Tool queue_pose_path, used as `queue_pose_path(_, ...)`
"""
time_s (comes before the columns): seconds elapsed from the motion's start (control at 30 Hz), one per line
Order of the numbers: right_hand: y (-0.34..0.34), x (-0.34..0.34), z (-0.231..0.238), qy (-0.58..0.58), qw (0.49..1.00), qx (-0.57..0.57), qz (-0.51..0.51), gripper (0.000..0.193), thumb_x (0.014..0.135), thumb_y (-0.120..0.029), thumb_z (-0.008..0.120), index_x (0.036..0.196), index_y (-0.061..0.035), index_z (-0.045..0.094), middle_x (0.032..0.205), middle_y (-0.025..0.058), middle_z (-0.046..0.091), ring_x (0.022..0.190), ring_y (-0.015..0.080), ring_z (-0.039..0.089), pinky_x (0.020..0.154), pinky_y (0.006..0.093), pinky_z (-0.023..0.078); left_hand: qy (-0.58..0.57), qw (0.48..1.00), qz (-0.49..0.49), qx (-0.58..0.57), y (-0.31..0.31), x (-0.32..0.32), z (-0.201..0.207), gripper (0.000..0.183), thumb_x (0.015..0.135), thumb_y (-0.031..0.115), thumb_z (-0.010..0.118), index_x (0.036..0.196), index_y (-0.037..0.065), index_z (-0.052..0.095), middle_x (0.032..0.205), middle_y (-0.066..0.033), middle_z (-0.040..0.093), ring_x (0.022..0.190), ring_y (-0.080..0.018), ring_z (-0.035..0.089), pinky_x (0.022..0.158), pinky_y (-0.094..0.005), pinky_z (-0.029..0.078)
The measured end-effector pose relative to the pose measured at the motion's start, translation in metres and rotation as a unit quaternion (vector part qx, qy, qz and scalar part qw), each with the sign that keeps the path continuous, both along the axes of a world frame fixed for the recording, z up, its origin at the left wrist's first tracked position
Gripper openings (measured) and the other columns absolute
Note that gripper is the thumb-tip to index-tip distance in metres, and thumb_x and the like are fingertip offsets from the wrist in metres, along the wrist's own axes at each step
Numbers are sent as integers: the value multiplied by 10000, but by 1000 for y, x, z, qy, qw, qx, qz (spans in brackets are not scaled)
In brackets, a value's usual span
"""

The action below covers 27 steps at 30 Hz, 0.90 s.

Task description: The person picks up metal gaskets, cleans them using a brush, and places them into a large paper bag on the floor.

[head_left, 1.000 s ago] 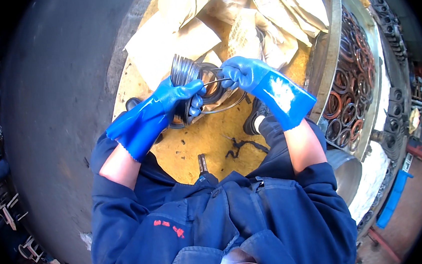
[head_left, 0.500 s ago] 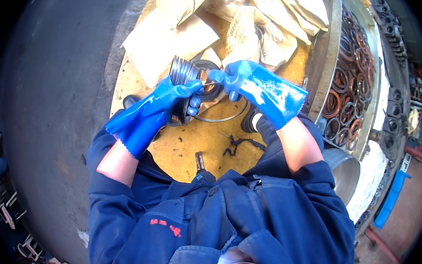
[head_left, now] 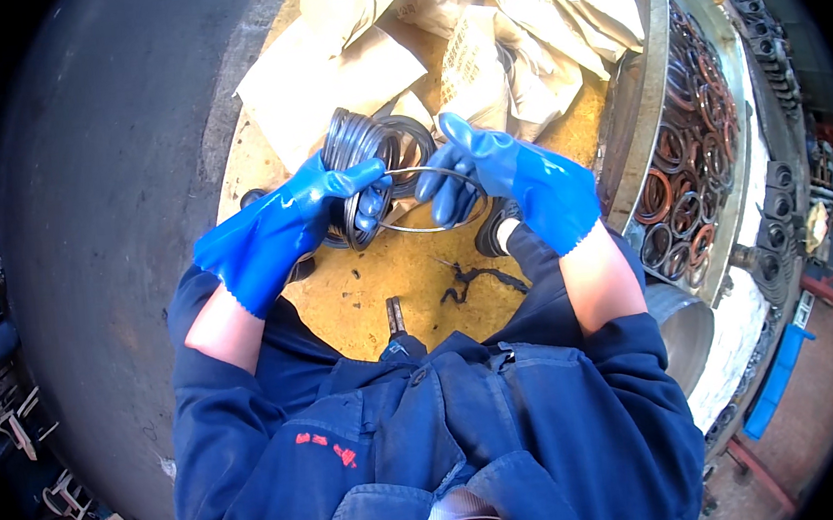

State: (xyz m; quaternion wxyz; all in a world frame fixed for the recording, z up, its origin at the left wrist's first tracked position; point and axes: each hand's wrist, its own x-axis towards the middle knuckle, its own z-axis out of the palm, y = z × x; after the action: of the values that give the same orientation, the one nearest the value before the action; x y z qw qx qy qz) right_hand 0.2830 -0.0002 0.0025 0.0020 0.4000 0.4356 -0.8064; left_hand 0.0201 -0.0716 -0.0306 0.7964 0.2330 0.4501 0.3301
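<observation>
I see left hand point(head_left: 317, 194) clamped on stack of metal rings point(head_left: 353, 152) above yellow table point(head_left: 340, 296); right hand point(head_left: 473, 166) pinches single thin ring point(head_left: 429, 227). Risk, I judge: slick gloves lose thin ring, or stack slips apart.

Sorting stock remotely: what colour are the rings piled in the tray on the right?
The rings look rusty reddish-brown and dark grey, seen in the head view.

hands over the work surface point(head_left: 360, 295) — rings between them
left hand point(head_left: 318, 204) grips the ring stack point(head_left: 352, 147); right hand point(head_left: 488, 170) just beside it; paper sheets point(head_left: 341, 73) behind, tray of rings point(head_left: 695, 156) to the right.
</observation>
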Motion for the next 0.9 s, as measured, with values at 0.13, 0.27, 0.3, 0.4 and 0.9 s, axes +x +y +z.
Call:
queue_pose_path(0.13,-12,0,-1,7,1000,9,12,752,1054,-603,391,951,58,736,766,169,723,650,239,712,626,353,568,18,999,26,-22,6,-5,9,221,927,211,772,960,6,698,681,-97,683,514,-171,643,480,-278,533)
queue_pose_path(0.27,-24,-4,-17,-9,997,-20,-77,567,1036,-468,564,837,39,724,732,144,694,588,211,669,584,324,549,47,999,24,-6,6,-6,6,198,946,201,755,961,9,711,700,-82,694,540,-148,645,519,-264,538)
queue_pose_path(0.3,-25,-6,-18,-4,994,-36,-105,549,1029,-454,585,822,35,722,726,138,689,577,204,659,579,316,545,54,998,26,0,6,-7,6,202,946,203,756,965,7,712,700,-83,696,541,-148,647,519,-264,541)
queue_pose_path(0.4,-25,-6,-23,4,985,7,-171,499,992,-432,662,809,28,723,725,123,691,571,202,650,573,317,540,72,997,31,25,8,-5,0,226,950,216,755,982,-4,716,709,-88,704,549,-145,659,526,-262,555)
queue_pose_path(0.9,3,6,-40,78,983,0,-167,367,952,-346,736,1013,15,714,899,138,714,818,193,703,773,302,605,81,995,59,26,5,9,13,296,898,185,810,1092,-1,687,790,-91,709,594,-157,663,539,-276,550)
